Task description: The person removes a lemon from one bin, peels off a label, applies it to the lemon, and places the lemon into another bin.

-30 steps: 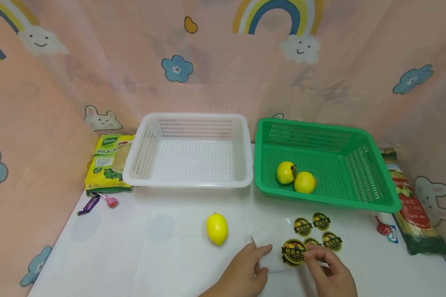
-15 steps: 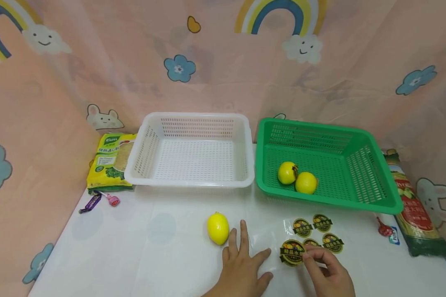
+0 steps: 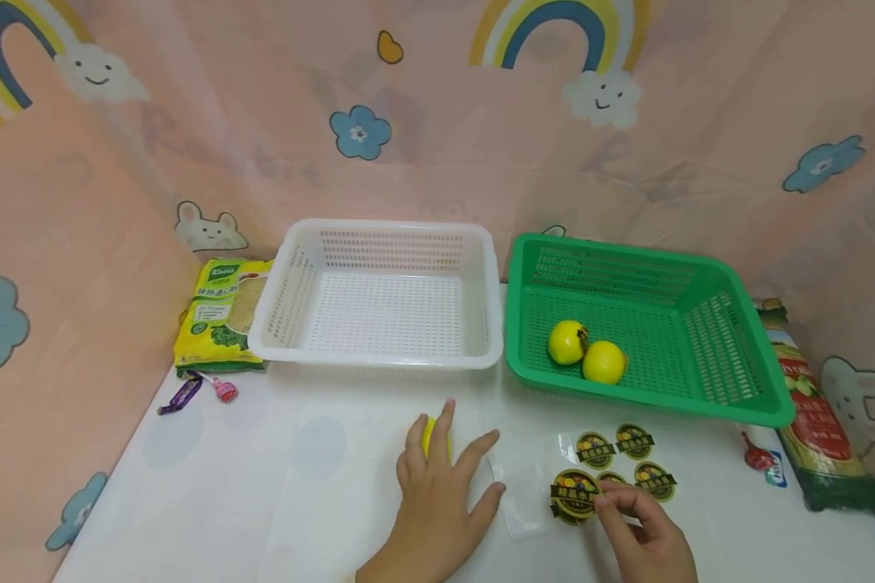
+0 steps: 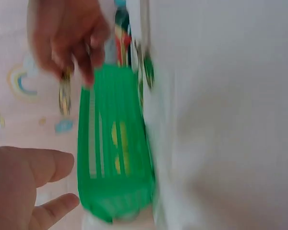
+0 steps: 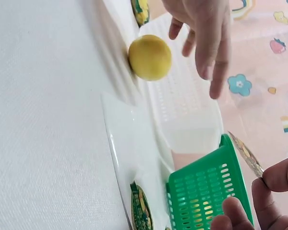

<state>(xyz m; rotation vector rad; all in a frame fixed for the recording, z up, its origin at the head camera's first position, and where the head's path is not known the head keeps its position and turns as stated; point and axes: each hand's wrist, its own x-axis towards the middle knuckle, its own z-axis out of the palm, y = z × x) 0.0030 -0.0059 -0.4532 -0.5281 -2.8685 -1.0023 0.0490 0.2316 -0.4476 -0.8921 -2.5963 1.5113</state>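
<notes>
Left hand point(image 3: 437, 494) spread open above the loose lemon point(image 3: 428, 437) at the counter's point(image 3: 262, 502) 6 o'clock, not gripping, while right hand point(image 3: 642, 530) pinches a peeled fruit sticker point(image 3: 574, 495) at 5 o'clock, seemingly ready for labelling.

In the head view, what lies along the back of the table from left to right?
Yellow-green food packet → white basket → green basket → long noodle packet.
</notes>
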